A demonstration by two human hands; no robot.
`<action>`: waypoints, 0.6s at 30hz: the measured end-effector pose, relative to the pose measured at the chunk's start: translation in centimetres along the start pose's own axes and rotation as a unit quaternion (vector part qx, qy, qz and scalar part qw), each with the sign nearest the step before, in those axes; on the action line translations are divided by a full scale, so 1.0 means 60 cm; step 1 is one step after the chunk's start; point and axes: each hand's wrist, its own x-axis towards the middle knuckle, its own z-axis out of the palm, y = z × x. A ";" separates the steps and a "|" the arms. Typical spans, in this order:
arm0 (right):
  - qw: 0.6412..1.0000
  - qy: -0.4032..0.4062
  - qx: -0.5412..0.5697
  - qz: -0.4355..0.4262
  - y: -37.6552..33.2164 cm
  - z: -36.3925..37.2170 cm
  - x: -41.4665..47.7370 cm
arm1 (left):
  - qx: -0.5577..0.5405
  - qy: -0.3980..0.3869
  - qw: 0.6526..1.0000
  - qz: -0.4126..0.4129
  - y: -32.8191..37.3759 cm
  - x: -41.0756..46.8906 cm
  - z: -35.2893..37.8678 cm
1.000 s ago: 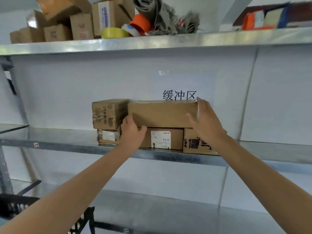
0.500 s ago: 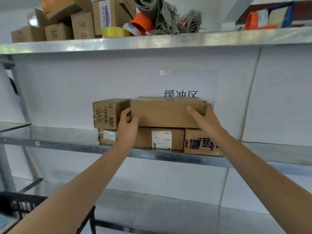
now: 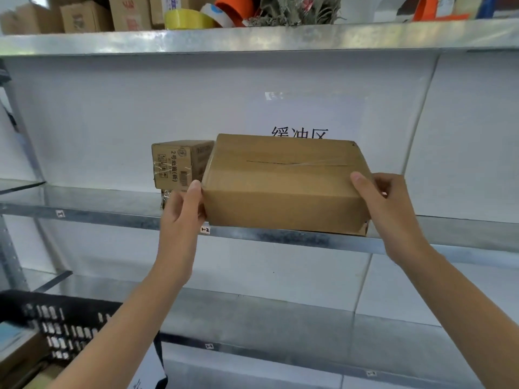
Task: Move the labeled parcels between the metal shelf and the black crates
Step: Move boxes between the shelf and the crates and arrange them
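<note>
- My left hand (image 3: 182,214) is gripping the left end of the big brown parcel (image 3: 283,189), thumb pressing on the near corner, the other fingers hiding behind it.
- My right hand (image 3: 390,209) is clasping the right end, thumb lying on top and fingers curling round the far side.
- The parcel is sitting at the centre of the frame, tipping its top face toward me over the front rim of the middle metal shelf (image 3: 84,217). I cannot tell whether its far edge is touching what lies beneath.
- A corner of another carton (image 3: 363,228) is peeking out under its right end.
- Just left of it, a small box (image 3: 179,164) is standing on a taped packet (image 3: 165,196).
- I am judging the task to be midway: this parcel is coming off the shelf, probably heading for the black crate (image 3: 64,318) at the lower left, which is already holding cardboard. The small box and the pieces below are waiting.
- No label is showing on the parcel's visible faces, only clear tape along the seam.
- The small box is reading sideways "2号纸箱(新)", with a barcode beneath.
- The wall sign (image 3: 299,133) behind appears to read 缓冲区, with its lower part hidden.
- A tiny shelf tag (image 3: 205,229) is showing, too small to read.
</note>
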 end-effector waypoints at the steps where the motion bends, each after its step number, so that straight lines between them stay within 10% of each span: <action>1: 1.000 -0.013 -0.007 0.007 0.004 -0.001 -0.014 | 0.001 -0.001 1.000 -0.007 -0.002 -0.013 -0.012; 18: 0.982 -0.175 -0.046 0.052 0.069 0.081 -0.145 | 0.108 0.025 0.990 -0.085 -0.046 -0.138 -0.157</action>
